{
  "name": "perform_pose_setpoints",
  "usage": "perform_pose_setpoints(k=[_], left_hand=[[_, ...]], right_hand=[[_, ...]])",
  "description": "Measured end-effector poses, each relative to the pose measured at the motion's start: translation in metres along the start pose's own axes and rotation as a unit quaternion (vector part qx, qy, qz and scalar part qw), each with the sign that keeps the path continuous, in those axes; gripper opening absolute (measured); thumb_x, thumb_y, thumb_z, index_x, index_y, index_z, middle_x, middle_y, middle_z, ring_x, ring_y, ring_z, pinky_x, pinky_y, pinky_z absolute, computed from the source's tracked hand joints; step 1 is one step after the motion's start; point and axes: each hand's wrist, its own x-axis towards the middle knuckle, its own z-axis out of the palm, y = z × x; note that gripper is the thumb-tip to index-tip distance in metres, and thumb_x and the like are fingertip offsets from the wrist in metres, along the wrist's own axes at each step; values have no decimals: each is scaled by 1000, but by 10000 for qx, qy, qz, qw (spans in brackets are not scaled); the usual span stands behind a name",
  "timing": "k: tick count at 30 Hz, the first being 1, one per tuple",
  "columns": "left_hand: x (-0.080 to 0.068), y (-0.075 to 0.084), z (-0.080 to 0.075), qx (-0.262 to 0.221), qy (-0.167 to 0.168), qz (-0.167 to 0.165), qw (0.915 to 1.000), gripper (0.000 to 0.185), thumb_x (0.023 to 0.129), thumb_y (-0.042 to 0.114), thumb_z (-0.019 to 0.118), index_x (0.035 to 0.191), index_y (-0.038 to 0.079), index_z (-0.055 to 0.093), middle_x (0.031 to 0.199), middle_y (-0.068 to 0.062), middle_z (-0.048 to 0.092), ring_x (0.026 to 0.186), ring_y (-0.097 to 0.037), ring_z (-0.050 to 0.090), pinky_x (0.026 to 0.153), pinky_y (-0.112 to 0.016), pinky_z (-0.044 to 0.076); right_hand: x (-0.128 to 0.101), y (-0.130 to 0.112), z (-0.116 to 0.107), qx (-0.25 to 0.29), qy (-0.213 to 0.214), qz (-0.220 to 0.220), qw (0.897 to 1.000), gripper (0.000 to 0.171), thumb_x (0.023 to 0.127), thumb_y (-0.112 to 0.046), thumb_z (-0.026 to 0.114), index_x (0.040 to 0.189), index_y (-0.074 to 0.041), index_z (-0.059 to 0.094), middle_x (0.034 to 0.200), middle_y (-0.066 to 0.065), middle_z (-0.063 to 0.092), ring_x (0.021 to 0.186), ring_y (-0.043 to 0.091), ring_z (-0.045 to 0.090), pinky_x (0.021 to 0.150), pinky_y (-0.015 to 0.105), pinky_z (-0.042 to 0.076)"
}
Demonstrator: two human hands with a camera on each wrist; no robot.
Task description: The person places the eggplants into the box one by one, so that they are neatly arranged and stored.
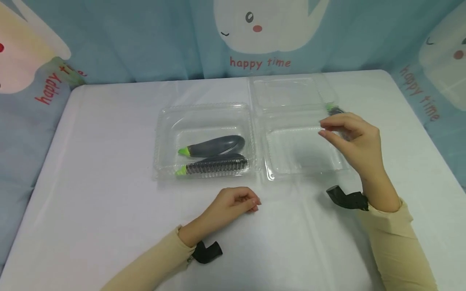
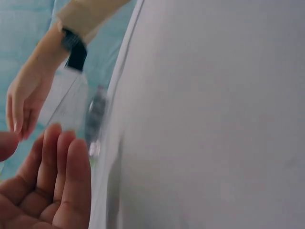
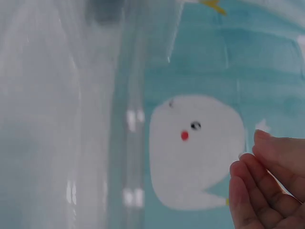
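My left hand (image 1: 236, 202) rests on the white table (image 1: 109, 161) in front of a clear plastic box (image 1: 165, 121), fingers loosely curled and holding nothing. Two dark toy eggplants with green stems lie in that box, a smooth one (image 1: 214, 145) and a ridged one (image 1: 214, 165). My right hand (image 1: 349, 137) hovers over the right edge of a second clear box (image 1: 302, 153), fingers relaxed and empty. A third dark eggplant (image 1: 334, 110) shows blurred just behind the hand; I cannot tell whether it is inside that box. In the left wrist view that eggplant (image 2: 95, 119) is apart from the right hand (image 2: 24, 102).
The second box's lid (image 1: 287, 91) lies open toward the back of the table. A blue curtain (image 1: 145, 40) with white cartoon figures hangs behind and at both sides. Black straps sit on both wrists. The table's front half is bare white cloth.
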Motion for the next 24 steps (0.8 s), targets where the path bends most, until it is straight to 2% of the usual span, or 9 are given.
perform_pose_setpoints(k=[4,7,12,13,15,18,21,24], left_hand=[[22,0,16,-228,-39,49,9997,19,95,6,54,98,-9,64,89,-17,68,83,-29,66,75,-29,55],[35,-2,25,-345,51,18,9994,19,95,5,53,98,-11,64,89,-19,68,83,-30,66,73,-27,55],[46,-2,33,-432,211,21,9988,20,95,6,55,96,-11,64,87,-20,68,80,-29,67,71,-26,55],[47,-2,35,-453,252,22,9987,21,95,7,55,95,-12,64,87,-20,68,80,-28,67,71,-26,55],[50,-1,37,-513,338,34,9981,21,95,7,55,96,-12,64,87,-21,68,81,-27,67,71,-26,55],[54,0,42,-710,448,13,9965,24,96,8,53,96,-13,64,88,-23,68,81,-28,67,72,-27,56],[57,0,46,-968,546,-28,9938,26,97,8,51,96,-14,63,87,-25,66,79,-27,67,72,-29,56],[59,-2,49,-1309,611,-85,9895,26,97,7,50,95,-16,63,86,-26,66,76,-21,66,73,-32,56]], right_hand=[[4,8,-21,136,505,385,9979,18,73,24,65,91,21,64,92,6,69,84,15,65,76,18,50],[6,13,-38,85,746,755,9943,20,75,22,65,93,16,67,91,7,69,84,14,65,77,17,50],[6,19,-64,-105,1040,1419,9843,19,76,17,67,95,13,69,90,5,70,81,12,66,77,14,50],[5,20,-69,-288,1073,1530,9820,19,77,16,67,95,12,69,89,4,70,81,11,66,76,14,50],[6,22,-77,-769,1077,1791,9749,20,78,11,69,98,10,70,90,-1,70,81,8,66,76,13,49],[5,26,-90,-1095,996,2149,9654,23,80,6,69,103,7,70,90,-5,70,81,5,65,76,12,48],[3,30,-105,-1148,820,2524,9573,25,81,3,70,106,4,69,89,-11,69,80,2,65,75,10,46],[-1,37,-118,-1289,659,2831,9481,24,82,-2,72,106,0,71,87,-16,69,81,1,62,71,9,44]])
